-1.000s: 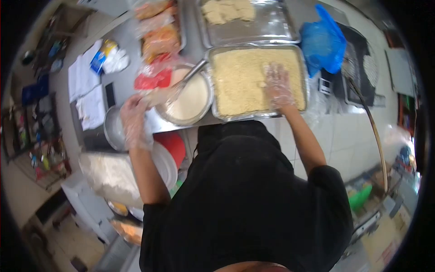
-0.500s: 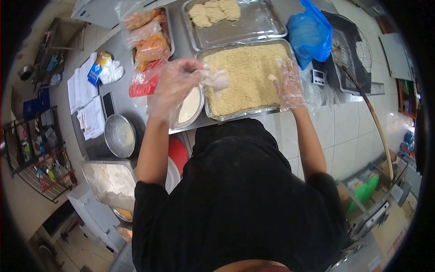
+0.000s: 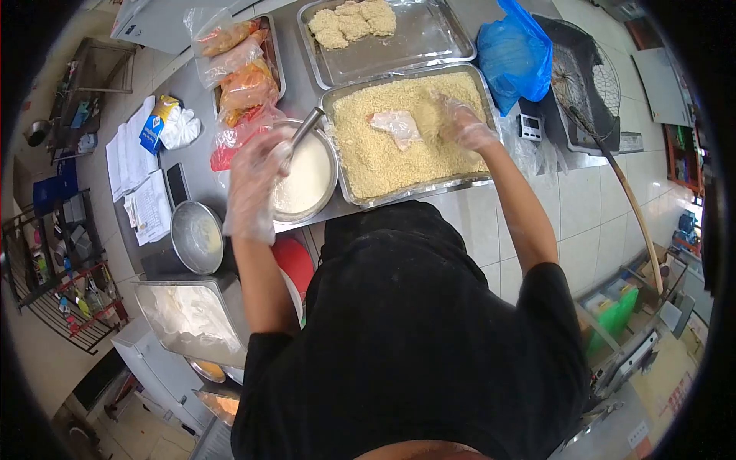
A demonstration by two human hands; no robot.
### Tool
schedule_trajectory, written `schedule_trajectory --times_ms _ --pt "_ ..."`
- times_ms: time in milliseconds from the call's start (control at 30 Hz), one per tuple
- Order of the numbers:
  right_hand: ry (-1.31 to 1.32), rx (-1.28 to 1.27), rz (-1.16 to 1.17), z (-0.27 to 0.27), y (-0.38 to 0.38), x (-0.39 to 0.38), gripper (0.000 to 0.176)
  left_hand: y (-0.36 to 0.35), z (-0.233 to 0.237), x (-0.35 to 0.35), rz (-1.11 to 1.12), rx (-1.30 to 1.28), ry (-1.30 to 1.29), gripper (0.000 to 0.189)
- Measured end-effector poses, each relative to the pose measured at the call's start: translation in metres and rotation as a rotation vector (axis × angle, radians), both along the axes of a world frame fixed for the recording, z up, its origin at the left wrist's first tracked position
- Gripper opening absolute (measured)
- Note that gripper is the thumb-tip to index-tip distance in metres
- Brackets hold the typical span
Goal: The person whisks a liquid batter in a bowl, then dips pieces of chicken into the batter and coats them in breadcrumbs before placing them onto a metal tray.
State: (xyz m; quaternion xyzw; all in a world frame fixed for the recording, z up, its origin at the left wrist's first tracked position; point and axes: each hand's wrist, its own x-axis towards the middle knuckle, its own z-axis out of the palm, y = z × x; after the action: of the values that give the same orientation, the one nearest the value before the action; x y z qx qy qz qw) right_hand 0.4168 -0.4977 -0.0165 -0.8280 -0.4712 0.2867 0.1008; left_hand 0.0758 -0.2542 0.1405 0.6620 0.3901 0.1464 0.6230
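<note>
The pale, wet-looking meat piece [image 3: 395, 127] lies on golden crumbs [image 3: 372, 169] in the rectangular steel tray [image 3: 418, 192]. At its three o'clock, the clear-gloved right hand [image 3: 465, 127] is half-open; at eight, the clear-gloved left hand [image 3: 256, 178] curls beside the steel-handled whisk [image 3: 308, 125]. Blur hides whether either grips anything.

Left hand [image 3: 254, 182] and right hand [image 3: 466, 128]: two in all, and both were gloved!
Pale piece [image 3: 396, 126] on the crumbs [image 3: 383, 172]: just one lay there, mid-frame!
Crumbed pieces [image 3: 353, 24]: three, it seemed, sat top centre.
Metal trays [image 3: 433, 38]: at least four showed!
Bowls [image 3: 184, 238]: at least two stood left of centre.
Blue bag [image 3: 514, 61]: one, it was, upper right!
</note>
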Motion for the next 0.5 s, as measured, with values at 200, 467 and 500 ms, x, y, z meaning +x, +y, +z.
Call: schedule_trajectory --times_ms 200,467,500 --pt "-0.172 0.03 0.012 0.003 -0.014 -0.046 0.087 0.005 -0.017 -0.092 0.246 -0.203 -0.18 0.033" --pt "0.014 0.101 -0.213 0.051 0.011 -0.091 0.085 -0.009 -0.05 -0.102 0.2 -0.312 -0.208 0.03" --pt "-0.117 -0.094 -0.186 0.025 0.006 -0.087 0.083 -0.01 -0.052 -0.1 0.205 -0.331 -0.202 0.03"
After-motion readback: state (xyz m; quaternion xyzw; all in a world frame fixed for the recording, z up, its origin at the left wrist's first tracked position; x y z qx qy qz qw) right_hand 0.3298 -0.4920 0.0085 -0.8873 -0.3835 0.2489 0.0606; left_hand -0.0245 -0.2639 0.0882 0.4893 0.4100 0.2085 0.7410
